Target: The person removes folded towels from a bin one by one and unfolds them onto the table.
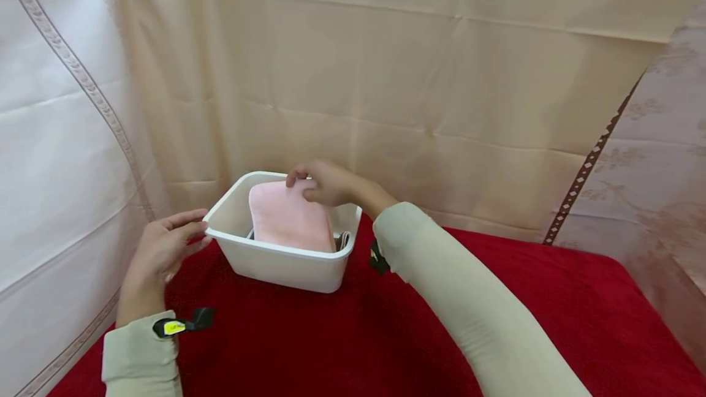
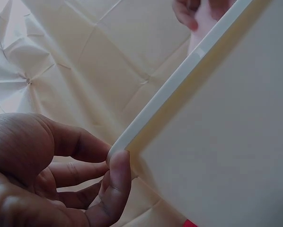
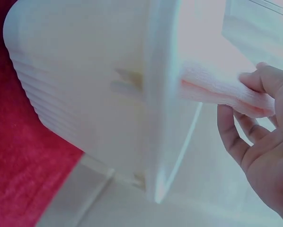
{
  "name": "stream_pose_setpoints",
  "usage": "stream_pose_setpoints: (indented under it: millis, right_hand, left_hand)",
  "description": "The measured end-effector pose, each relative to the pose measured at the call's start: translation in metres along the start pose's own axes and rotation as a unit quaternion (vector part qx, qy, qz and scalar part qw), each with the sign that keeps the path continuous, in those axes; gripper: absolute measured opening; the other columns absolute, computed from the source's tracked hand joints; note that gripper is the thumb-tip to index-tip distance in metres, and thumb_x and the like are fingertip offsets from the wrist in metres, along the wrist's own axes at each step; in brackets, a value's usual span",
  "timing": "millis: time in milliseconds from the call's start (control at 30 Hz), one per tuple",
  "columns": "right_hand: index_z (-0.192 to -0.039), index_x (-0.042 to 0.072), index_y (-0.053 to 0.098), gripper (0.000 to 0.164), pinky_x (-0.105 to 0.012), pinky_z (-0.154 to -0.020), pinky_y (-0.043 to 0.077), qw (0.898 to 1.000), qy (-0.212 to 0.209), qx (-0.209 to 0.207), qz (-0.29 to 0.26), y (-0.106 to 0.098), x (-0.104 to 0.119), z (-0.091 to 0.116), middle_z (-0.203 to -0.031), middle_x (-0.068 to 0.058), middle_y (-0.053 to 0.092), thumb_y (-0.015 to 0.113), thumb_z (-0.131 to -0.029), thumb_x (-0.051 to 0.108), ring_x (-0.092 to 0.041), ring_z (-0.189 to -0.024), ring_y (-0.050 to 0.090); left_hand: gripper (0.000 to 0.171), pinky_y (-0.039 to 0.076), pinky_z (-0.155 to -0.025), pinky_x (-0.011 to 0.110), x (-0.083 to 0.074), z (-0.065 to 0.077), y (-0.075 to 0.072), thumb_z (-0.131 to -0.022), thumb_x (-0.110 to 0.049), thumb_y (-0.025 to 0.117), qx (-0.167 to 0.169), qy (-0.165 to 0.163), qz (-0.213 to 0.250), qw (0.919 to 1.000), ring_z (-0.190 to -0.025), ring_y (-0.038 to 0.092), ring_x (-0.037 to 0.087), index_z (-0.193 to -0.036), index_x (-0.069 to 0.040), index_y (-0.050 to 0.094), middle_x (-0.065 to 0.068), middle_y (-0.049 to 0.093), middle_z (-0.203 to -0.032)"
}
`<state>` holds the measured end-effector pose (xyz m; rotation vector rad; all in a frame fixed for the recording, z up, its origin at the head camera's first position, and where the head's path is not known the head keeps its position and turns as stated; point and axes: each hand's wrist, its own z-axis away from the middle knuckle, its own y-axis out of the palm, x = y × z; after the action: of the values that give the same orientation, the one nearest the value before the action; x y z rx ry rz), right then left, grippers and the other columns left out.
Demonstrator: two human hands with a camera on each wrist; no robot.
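A white plastic bin [image 1: 281,268] stands on the red cloth, with a folded pink towel [image 1: 289,219] upright inside it and rising above the rim. My right hand [image 1: 328,184] pinches the towel's top edge between thumb and fingers. In the right wrist view the towel's fuzzy folded layers [image 3: 217,87] stick out past the rim, held by the right hand [image 3: 267,137]. At the bin's left corner my left hand [image 1: 165,247] pinches the rim. The left wrist view shows the left hand's thumb [image 2: 120,175] and forefinger on either side of that corner.
Beside the towel in the bin, a small striped item [image 1: 344,239] shows partly, mostly hidden by the wall. A beige curtain [image 1: 386,109] hangs close behind the bin. White patterned cloth [image 1: 66,139] borders the left side. The red cloth [image 1: 524,274] stretches to the right.
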<state>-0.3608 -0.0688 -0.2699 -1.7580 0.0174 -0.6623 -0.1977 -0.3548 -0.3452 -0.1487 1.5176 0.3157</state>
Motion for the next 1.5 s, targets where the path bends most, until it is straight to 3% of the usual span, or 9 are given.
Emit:
stream_pose_setpoints:
  millis: [300,567,933,1167,1333,1500]
  right_hand:
    - [-0.118,0.004,0.068,0.027,-0.029,-0.098,0.046,1.000,-0.009,-0.015,-0.009,-0.030,0.016,0.006,-0.119,-0.007,0.068,0.057,-0.095,-0.003,-0.020,-0.113,0.058]
    - [-0.118,0.006,0.068,0.027,-0.031,-0.097,0.046,0.998,-0.001,-0.056,-0.021,-0.062,0.021,0.025,-0.119,-0.007,0.065,0.057,-0.095,-0.003,-0.020,-0.114,0.056]
    - [-0.117,0.007,0.069,0.025,-0.031,-0.084,0.051,0.992,0.023,-0.119,-0.042,-0.108,0.022,0.065,-0.114,-0.008,0.065,0.059,-0.095,-0.001,-0.021,-0.104,0.057]
    - [-0.116,0.010,0.070,0.025,-0.030,-0.068,0.047,0.989,0.058,-0.136,-0.022,-0.132,0.020,0.098,-0.112,-0.007,0.066,0.061,-0.095,0.001,-0.022,-0.079,0.054]
    - [-0.115,0.010,0.070,0.026,-0.030,-0.069,0.046,0.985,0.076,-0.152,-0.005,-0.142,0.014,0.128,-0.109,-0.007,0.067,0.061,-0.093,0.000,-0.022,-0.075,0.052]
    - [-0.114,0.009,0.072,0.025,-0.028,-0.075,0.046,0.983,0.081,-0.162,0.016,-0.147,0.004,0.157,-0.108,-0.005,0.069,0.063,-0.093,-0.001,-0.021,-0.087,0.054]
  left_hand:
    - [0.032,0.060,-0.070,0.026,-0.001,-0.005,-0.007,-0.095,0.006,0.065,0.015,0.005,0.028,0.9995,-0.078,0.069,0.007,-0.092,-0.023,0.079,-0.007,0.072,-0.091]
    - [0.032,0.061,-0.070,0.026,0.001,-0.010,-0.009,-0.095,0.006,0.066,0.017,0.006,0.033,0.9993,-0.077,0.069,0.007,-0.090,-0.023,0.079,-0.008,0.072,-0.089]
    - [0.030,0.061,-0.070,0.026,0.003,-0.016,-0.011,-0.095,0.004,0.067,0.022,0.001,0.035,0.9991,-0.078,0.070,0.007,-0.090,-0.023,0.079,-0.008,0.072,-0.090]
    - [0.030,0.061,-0.069,0.026,0.005,-0.019,-0.013,-0.095,0.004,0.067,0.026,0.006,0.038,0.9989,-0.076,0.070,0.008,-0.090,-0.023,0.079,-0.008,0.073,-0.089]
    - [0.032,0.061,-0.069,0.026,0.005,-0.022,-0.013,-0.096,0.004,0.065,0.031,0.010,0.039,0.9987,-0.075,0.070,0.007,-0.089,-0.024,0.079,-0.008,0.073,-0.088]
    - [0.031,0.061,-0.069,0.026,0.004,-0.024,-0.014,-0.096,0.003,0.066,0.033,0.010,0.039,0.9986,-0.076,0.069,0.008,-0.089,-0.024,0.079,-0.007,0.072,-0.088]
